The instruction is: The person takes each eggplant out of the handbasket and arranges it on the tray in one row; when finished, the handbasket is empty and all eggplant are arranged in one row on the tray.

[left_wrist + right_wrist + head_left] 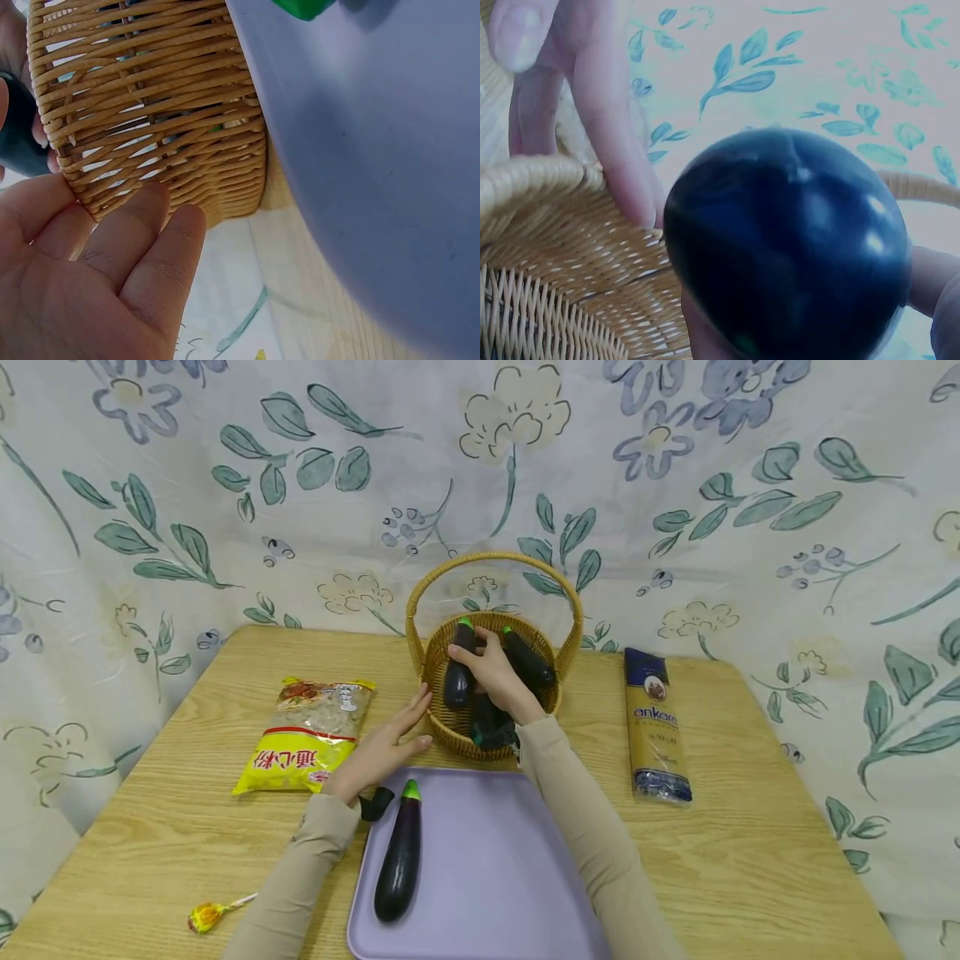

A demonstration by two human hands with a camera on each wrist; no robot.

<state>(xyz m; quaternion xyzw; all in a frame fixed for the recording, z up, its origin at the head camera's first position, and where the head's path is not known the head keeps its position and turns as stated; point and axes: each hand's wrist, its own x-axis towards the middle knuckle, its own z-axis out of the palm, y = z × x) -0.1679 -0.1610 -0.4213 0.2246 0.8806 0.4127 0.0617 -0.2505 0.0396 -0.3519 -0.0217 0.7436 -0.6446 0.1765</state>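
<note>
Head view shows a person at a light wooden desk (pixel 750 860). Near its back edge stands a round yellow-brown wicker basket (pixel 450 731) with a high arched handle. The right hand (pixel 498 672) pinches a glossy dark purple eggplant with green top (pixel 458 681) between thumb and fingers, at the basket's left wall; a second dark eggplant (pixel 528 662) leans inside toward the right rim. The left hand (pixel 382 752), fingers straight and a little spread, touches the basket's left side, probably to keep it from sliding. On the lilac rectangular tray (pixel 495 860), a long eggplant (pixel 401 860) lies along the left edge, perhaps so that it rests stable. A yellow-and-clear plastic pasta bag (pixel 307 735) lies toward the desk's left edge, a narrow blue-and-gold pasta packet (pixel 656 727) toward the back right corner, and a yellow-wrapped lollipop (pixel 206 916) toward the left edge, nearer the person.

Left wrist view shows the left fingers against the outer weave, bracing it, as I judge, rather than gripping.

Right wrist view has the held eggplant's rounded end large in front, with fingers on both sides, which should make the hold secure.
</note>
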